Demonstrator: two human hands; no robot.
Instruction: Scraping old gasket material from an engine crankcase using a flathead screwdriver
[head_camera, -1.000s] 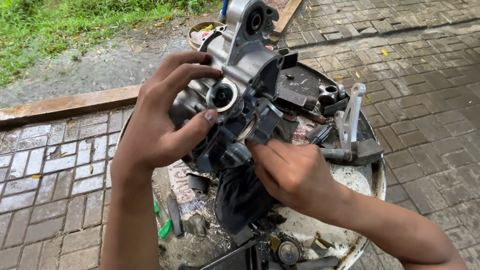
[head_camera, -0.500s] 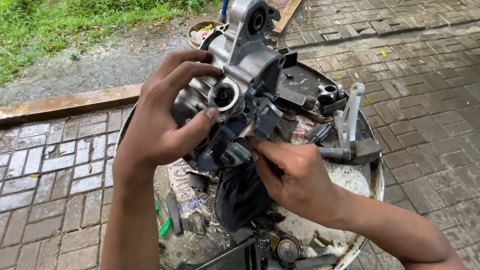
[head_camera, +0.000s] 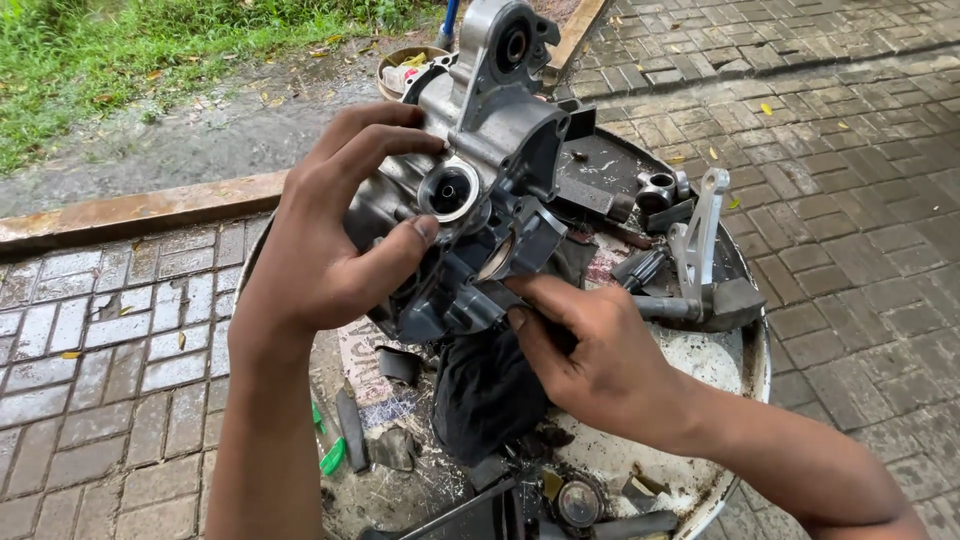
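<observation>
- the casing (head_camera: 500, 120) is a cast metal engine part, dull silver-grey and grimy, with rounded housings, a round bore in a lug at the top and a bright ringed hole low on its face.
- it is held up in the air over a round tray (head_camera: 745, 345), tilted, top end away from the camera.
- the left hand (head_camera: 320, 250) grips its left side: fingers curl over the top edge, thumb presses just beside the ringed hole.
- the right hand (head_camera: 590, 350) is under its lower end, fingertips pressed together and pinching a small dark part there; what exactly they hold i cannot tell.
- a black cloth (head_camera: 485, 390) hangs below the casing, soft and creased, greasy.
- the tray is shallow metal, pale and oil-stained, with a thin rim.
- in it lie a silver bracket (head_camera: 700, 225) with holes, dark scrap pieces and a green-handled tool (head_camera: 330, 455).
- the ground is grey brick paving (head_camera: 100, 330), wet in places; grass (head_camera: 120, 50) lies beyond a concrete strip.
</observation>
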